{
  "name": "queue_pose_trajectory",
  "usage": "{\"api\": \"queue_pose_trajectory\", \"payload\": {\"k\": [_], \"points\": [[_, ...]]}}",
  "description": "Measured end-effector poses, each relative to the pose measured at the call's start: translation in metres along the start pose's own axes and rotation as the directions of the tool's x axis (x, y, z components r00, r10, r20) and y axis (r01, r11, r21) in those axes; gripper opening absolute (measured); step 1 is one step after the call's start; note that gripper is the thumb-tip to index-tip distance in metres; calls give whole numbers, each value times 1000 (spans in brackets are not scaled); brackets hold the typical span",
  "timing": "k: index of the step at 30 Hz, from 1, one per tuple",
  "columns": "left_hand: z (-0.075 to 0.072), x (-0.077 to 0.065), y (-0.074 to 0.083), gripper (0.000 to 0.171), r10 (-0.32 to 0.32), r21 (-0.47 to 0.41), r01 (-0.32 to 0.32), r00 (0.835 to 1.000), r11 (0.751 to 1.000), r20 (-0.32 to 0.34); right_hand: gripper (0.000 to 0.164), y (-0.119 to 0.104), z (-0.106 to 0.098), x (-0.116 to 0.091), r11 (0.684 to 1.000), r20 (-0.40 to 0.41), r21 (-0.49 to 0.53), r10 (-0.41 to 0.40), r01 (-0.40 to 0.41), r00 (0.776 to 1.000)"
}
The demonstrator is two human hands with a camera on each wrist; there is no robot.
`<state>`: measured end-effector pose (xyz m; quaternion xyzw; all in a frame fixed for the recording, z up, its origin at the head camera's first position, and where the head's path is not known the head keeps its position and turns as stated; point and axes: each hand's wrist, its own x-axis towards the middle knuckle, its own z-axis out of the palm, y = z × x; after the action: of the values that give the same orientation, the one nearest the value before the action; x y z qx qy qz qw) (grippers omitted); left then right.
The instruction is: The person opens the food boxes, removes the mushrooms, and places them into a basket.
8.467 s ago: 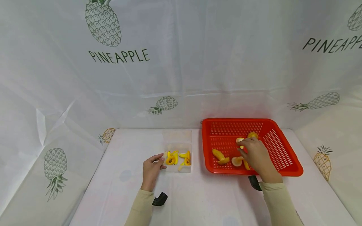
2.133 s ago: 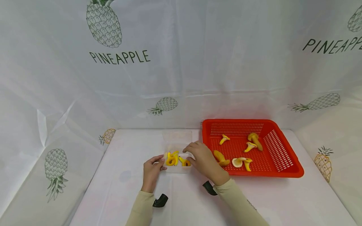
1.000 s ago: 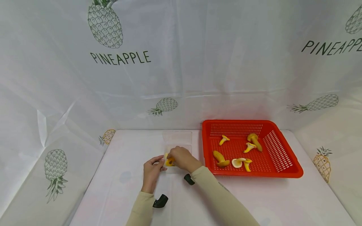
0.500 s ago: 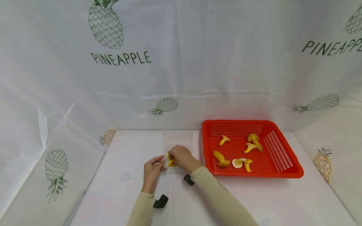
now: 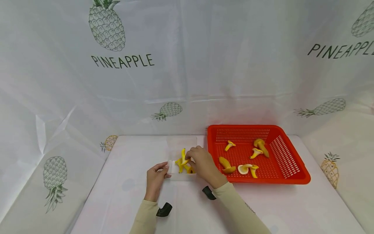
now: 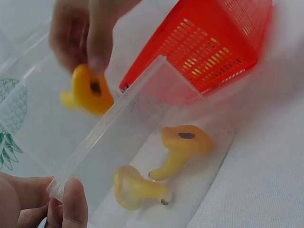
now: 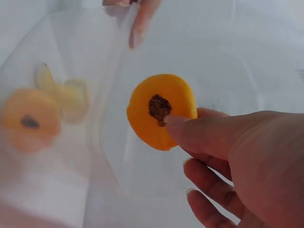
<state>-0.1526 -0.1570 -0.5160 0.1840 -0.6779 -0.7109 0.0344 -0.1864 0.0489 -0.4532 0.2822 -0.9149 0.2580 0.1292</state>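
Note:
My left hand [image 5: 156,178] pinches the left rim of a clear plastic box [image 5: 178,177] on the table, thumb on one side of the wall. Between thumb and fingers of my right hand [image 5: 204,164] is a yellow toy mushroom [image 7: 137,114], its orange cap bearing a dark round patch. In the left wrist view, this mushroom is raised beside the box wall. Two other toy mushrooms, an orange-capped one [image 6: 190,142] and a paler one [image 6: 128,190], lie inside the box. The box's clear lid [image 5: 182,142] is folded back behind it.
A red perforated basket [image 5: 292,178] stands right of the box, with several yellow and brownish toy mushrooms [image 5: 226,165] spread over its floor. White pineapple-print sheeting [image 5: 193,65] rises behind the table. Dark wrist-camera mounts [image 5: 164,209] jut from both wrists.
My right hand has gone from the basket to the box, and in the last half second rises rightward with a mushroom. Another mushroom now lies at the basket's back left. My left hand stays put.

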Motion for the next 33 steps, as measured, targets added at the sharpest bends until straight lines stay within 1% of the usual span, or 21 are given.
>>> {"api": "queue_pose_trajectory", "payload": {"k": [3,6,10,16,20,25,30,33], "points": [[-1,0,0,30,1,6,-1,1000,1000,-2,22,4,-14,-12,1000,-90,0,-19,19,996],[-2,0,0,31,1,10,-1,1000,1000,-1,26,12,-27,-25,1000,-152,-5,-4,3,988],[-2,-1,0,31,-5,18,5,1000,1000,-1,28,25,-46,-42,999,-203,-23,44,-49,978],[-2,-2,-1,31,-4,28,4,1000,1000,-7,29,50,-72,-67,994,-268,-41,90,-105,959],[-2,-2,-1,30,2,35,-1,1000,999,-10,28,66,-83,-83,987,-295,-59,129,-153,947],[-1,-2,-1,29,-3,44,4,1000,999,-12,27,82,-91,-100,976,-307,-73,174,-205,936],[0,-2,1,30,-11,42,11,1000,999,-11,28,93,-95,-111,966,-305,-83,209,-245,929],[1,-3,2,31,-12,46,12,1000,999,-9,29,98,-98,-114,964,-303,-83,217,-252,928]]}}
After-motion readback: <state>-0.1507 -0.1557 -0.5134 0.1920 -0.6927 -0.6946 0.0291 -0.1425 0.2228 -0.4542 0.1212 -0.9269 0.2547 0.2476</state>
